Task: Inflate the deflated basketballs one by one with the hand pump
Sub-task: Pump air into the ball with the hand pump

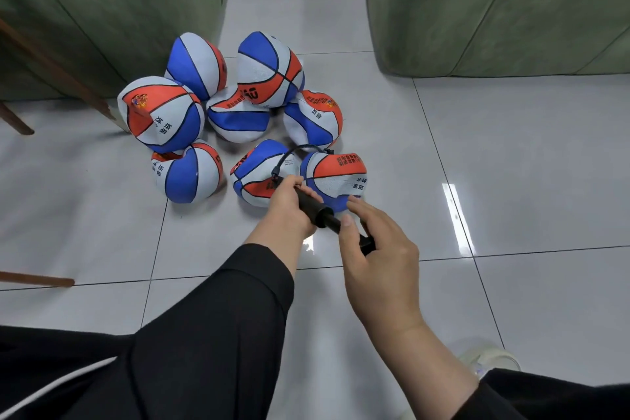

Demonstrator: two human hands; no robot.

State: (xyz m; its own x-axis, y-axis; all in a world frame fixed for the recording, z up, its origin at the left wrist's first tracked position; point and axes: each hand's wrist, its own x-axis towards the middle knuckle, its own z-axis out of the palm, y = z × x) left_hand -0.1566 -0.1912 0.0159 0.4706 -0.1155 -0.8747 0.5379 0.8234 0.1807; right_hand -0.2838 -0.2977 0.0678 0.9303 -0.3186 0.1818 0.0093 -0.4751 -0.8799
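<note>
Eight saggy basketballs (235, 119) heaped just past both hands, left hand (289, 208) wrapped round the pump barrel (308, 203), right hand (378, 249) curled on the handle (366, 244), hose (300, 148) plugged into the nearest ball (335, 177), so looks mid-pumping, next up pushing that handle in.

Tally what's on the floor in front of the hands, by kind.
Deflated basketballs: 8
Hand pump with hose: 1
Total: 9
</note>
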